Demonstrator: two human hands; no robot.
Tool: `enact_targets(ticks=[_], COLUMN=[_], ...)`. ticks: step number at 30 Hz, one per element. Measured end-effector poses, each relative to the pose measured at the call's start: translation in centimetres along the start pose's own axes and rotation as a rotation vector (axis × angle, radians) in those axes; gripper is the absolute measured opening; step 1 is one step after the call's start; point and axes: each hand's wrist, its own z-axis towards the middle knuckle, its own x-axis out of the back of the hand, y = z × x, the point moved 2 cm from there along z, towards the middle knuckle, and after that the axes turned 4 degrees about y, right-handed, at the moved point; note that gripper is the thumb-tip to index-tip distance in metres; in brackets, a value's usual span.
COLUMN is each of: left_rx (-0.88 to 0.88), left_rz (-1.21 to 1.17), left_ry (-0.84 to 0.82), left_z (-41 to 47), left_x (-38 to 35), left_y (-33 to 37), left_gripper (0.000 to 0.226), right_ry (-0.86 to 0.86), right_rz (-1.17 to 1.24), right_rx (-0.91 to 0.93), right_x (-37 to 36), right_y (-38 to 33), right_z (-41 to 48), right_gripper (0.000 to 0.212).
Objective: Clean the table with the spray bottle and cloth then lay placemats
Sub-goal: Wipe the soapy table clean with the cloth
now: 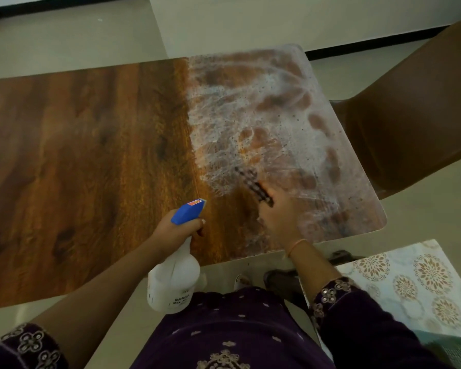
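To the left of my left hand (pixel 176 230), the wooden worktop (pixel 77 155) is lying dry and bare of foam, so I judge that stretch is waiting its turn. My left hand is wrapping around the neck of the spray bottle (pixel 175 283), with a finger curling at the front of the blue trigger head (pixel 186 213). I am holding it tilted over the near edge with the nozzle pointing away from me, probably so the next squirt lands ahead of my hands.

Just to the right, my right hand (pixel 277 217) is clutching a dark patterned cloth (pixel 253 186) that is sticking out beyond my fingers onto the worktop. The cloth is looking blurred, which I take as a wiping stroke. Beyond and to the right of that hand, a white streaky film (pixel 264 115) is covering the worktop's end, with darker patches showing through it.

Further right, a brown chair (pixel 410 115) is standing at the worktop's end. Below and right of my right arm, the flower-patterned placemats (pixel 410 278) are waiting off the worktop, sensibly out of the wet. I cannot tell what is carrying them.
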Motion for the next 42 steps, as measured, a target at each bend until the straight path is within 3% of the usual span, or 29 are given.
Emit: enact_targets(ticks=[5, 10, 17, 20, 25, 29, 31, 33, 36, 39, 42], left_rx=[0.097, 0.144, 0.154, 0.148, 0.105, 0.103, 0.101, 0.093, 0.086, 0.088, 0.087], left_rz=[-0.090, -0.070, -0.066, -0.025, 0.044, 0.059, 0.038, 0.028, 0.018, 0.002, 0.018], left_ry=[0.111, 0.183, 0.122, 0.104, 0.071, 0.074, 0.060, 0.040, 0.025, 0.008, -0.014], left_z=[-0.6, -1.2, -2.4, -2.4, -1.9, -1.4, -1.2, -1.2, -1.2, -0.9, -0.4], left_x=[2.2, 5.2, 6.7, 6.6, 6.9, 7.0, 6.6, 6.3, 5.9, 5.3, 4.6], left_y=[-0.7, -1.6, -2.2, -2.4, -2.0, -2.2, -2.1, -1.9, -1.4, -0.8, -0.4], left_gripper=[0.015, 0.014, 0.017, 0.014, 0.013, 0.012, 0.010, 0.012, 0.030, 0.049, 0.034], right_ry=[-0.105, -0.364, -0.491, -0.422, -0.096, -0.058, -0.042, -0.093, -0.252, -0.355, -0.333], right_rz=[-0.354, -0.646, -0.800, -0.789, -0.864, -0.841, -0.844, -0.827, -0.830, -0.827, -0.854], right_rx=[0.331, 0.364, 0.679, 0.561, 0.142, -0.099, -0.045, 0.125, 0.374, 0.481, 0.497], right_x=[-8.1, -14.2, -16.1, -14.9, -7.4, -3.9, -5.5, -8.2, -12.7, -14.3, -12.2], right_y=[-2.4, -2.4, -0.1, 0.7, 4.5, 5.6, 5.0, 3.7, 1.7, 1.6, 3.5], right_z=[-4.7, -7.7, -5.5, -3.6, 1.8, 3.1, 2.1, 0.0, -4.5, -7.3, -6.5], right_gripper=[0.054, 0.055, 0.061, 0.059, 0.063, 0.063, 0.063, 0.062, 0.063, 0.060, 0.059])
